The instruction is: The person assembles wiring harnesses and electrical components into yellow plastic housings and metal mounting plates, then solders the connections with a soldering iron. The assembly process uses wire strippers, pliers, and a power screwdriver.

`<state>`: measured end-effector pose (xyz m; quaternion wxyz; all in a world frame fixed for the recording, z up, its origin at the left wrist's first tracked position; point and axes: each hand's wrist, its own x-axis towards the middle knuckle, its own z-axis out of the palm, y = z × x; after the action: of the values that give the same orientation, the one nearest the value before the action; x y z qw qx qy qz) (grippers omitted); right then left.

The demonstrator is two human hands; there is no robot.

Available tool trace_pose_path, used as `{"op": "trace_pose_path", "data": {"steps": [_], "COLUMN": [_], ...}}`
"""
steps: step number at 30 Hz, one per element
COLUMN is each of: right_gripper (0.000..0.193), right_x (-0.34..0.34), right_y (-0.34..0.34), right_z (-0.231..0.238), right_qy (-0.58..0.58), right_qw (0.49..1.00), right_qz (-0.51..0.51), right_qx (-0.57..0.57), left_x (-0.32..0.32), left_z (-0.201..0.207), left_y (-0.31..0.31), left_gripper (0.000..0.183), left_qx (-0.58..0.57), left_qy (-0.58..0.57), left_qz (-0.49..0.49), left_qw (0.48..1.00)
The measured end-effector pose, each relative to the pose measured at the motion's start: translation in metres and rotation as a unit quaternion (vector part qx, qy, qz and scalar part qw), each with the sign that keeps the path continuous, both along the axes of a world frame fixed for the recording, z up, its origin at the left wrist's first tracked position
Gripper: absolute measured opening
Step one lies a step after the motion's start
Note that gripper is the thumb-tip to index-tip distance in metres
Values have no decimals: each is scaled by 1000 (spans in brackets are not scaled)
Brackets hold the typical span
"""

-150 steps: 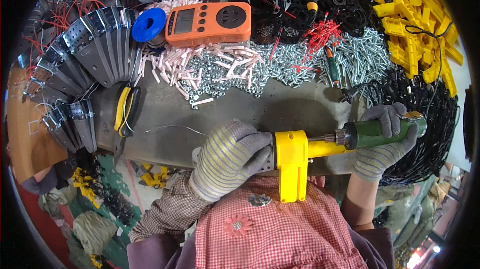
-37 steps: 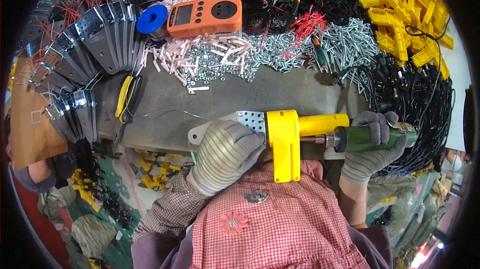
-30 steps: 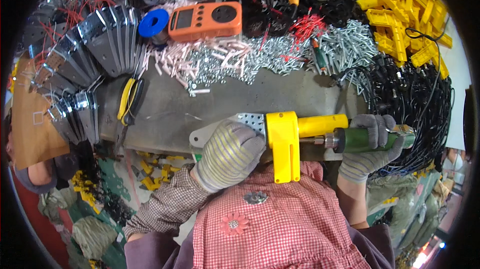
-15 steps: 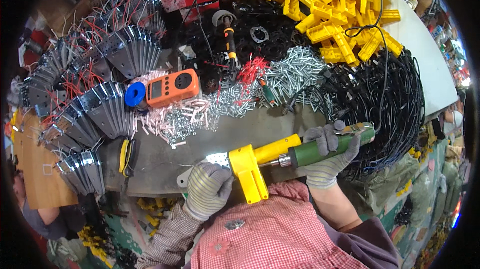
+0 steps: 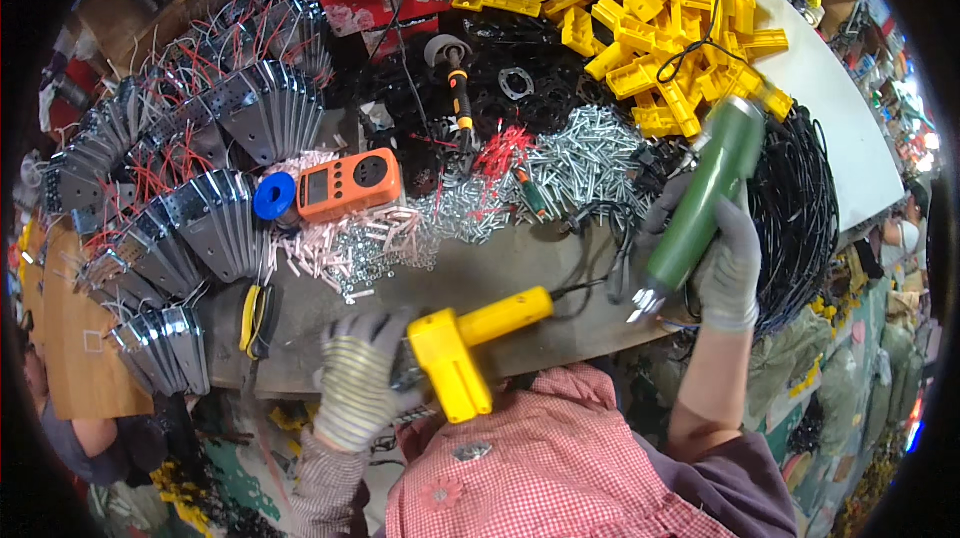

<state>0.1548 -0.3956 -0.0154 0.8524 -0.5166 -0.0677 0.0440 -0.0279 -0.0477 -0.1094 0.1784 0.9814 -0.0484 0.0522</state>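
My left hand (image 5: 352,383), in a striped grey glove, is closed round the left end of a yellow plastic tool housing (image 5: 452,370). The metal at that end is mostly hidden by my fingers. The housing's round handle (image 5: 508,314) points right and a little upward, and a black cord (image 5: 580,287) runs out of it. In my right gloved hand (image 5: 728,263) is a green electric screwdriver (image 5: 703,193). Slanted, it stands apart from the housing, with its metal tip (image 5: 643,306) down and to the left.
Metal plates with red and white wires (image 5: 215,228) stack at left. Beyond the hands lie an orange meter (image 5: 347,184), a blue spool (image 5: 273,195), loose screws (image 5: 590,158) and a soldering iron (image 5: 459,93). Yellow shells (image 5: 650,13) and black cords (image 5: 800,208) heap at right. Yellow-handled pliers (image 5: 256,318) lie left.
The screwdriver has come off the yellow housing and swung up and to the right, its tip now lower left. My left hand has shifted left with the housing, which sits slightly lower.
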Motion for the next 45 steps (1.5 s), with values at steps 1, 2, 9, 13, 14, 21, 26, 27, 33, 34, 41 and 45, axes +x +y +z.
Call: {"op": "trace_pose_path", "data": {"steps": [1, 2, 9, 13, 14, 21, 26, 27, 33, 34, 41, 45], "right_gripper": [71, 78, 88, 41, 26, 30, 35, 43, 42, 40, 40, 43], "right_x": [11, 33, 78, 63, 65, 61, 70, 89, 110, 120, 116, 113], "right_y": [-7, -9, 14, 42, 45, 76, 236, 257, 312, 309, 309, 309], "right_z": [3, -9, -55, -63, -74, -27, 11, -5, -26, -27, -51, -57], "right_qy": [-8, -147, -265, -455, -446, -494, -675, -668, -718, -748, -770, -685], "right_qw": [972, 879, 422, 436, 416, 735, 408, 350, 259, 318, 318, 257], "right_qz": [-50, -67, -95, 32, 36, 57, 70, 81, 87, 119, 104, 101], "right_qx": [-228, -448, -862, -776, -792, -461, -611, -651, -640, -570, -544, -675], "left_x": [-10, -15, -24, -34, -33, -41, -14, -13, -12, -11, -38, -103], "left_z": [-6, -8, -5, -11, -12, -31, -44, -52, -52, -53, -45, -72], "left_y": [12, 20, 24, 31, 32, 71, 87, 88, 91, 91, 78, 45], "left_gripper": [100, 101, 104, 101, 99, 70, 29, 26, 27, 27, 22, 18], "left_qx": [14, 10, -14, -40, -45, -27, 50, 75, 36, 24, 26, -194], "left_qy": [11, 15, 12, 21, 20, -139, -248, -217, -218, -231, -304, -308], "left_qz": [24, 26, 57, 88, 80, 62, 159, 178, 208, 205, 229, 268], "left_qw": [1000, 999, 998, 995, 996, 988, 954, 957, 953, 951, 924, 892]}}
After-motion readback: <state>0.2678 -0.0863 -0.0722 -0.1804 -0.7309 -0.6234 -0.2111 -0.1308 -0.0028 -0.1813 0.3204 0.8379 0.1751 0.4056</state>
